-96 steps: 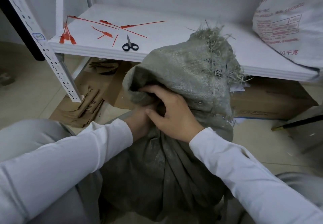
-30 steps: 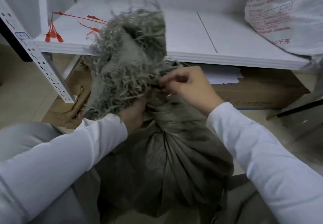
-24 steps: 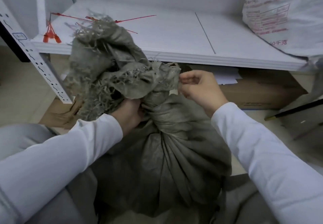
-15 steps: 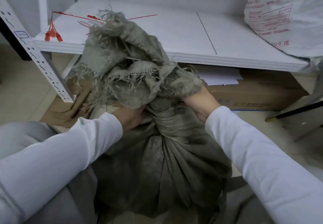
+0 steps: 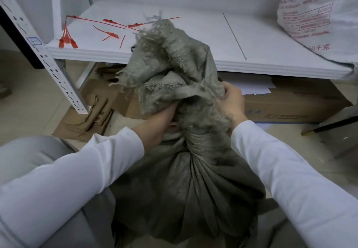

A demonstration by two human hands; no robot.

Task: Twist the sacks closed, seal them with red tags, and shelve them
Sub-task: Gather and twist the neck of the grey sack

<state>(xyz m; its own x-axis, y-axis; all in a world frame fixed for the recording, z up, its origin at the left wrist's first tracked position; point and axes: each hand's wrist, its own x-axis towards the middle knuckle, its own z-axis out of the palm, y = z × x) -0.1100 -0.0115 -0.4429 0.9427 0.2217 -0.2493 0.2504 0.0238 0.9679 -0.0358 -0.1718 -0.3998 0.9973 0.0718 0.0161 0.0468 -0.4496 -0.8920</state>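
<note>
A grey-green woven sack (image 5: pixel 184 189) stands on the floor between the person's knees, its body bulging and full, though nothing of what is inside shows. Its neck (image 5: pixel 193 141) is wound into tight spiral folds, and above that the loose frayed top (image 5: pixel 166 57) rises in a crumpled heap in front of the shelf edge. The left hand (image 5: pixel 160 120) reaches in from the left just above the twist and holds the gathered cloth there, its fingertips buried under the drooping fabric. The right hand (image 5: pixel 232 100) is on the other side of the neck, a little higher, with fingers curled into a fold of the loose top. Behind the sack is a white shelf (image 5: pixel 251 34); red tags (image 5: pixel 110 25) lie scattered on its left part, with a bunch of them (image 5: pixel 66 41) at the front left corner, well apart from both hands. The raised top of the sack hides part of that spread. A white printed sack (image 5: pixel 317 15) sits on the shelf at the far right. Under the shelf lie a cardboard box (image 5: pixel 290 106) and flattened cardboard (image 5: pixel 87 120), beside a perforated shelf post (image 5: pixel 58 73).
</note>
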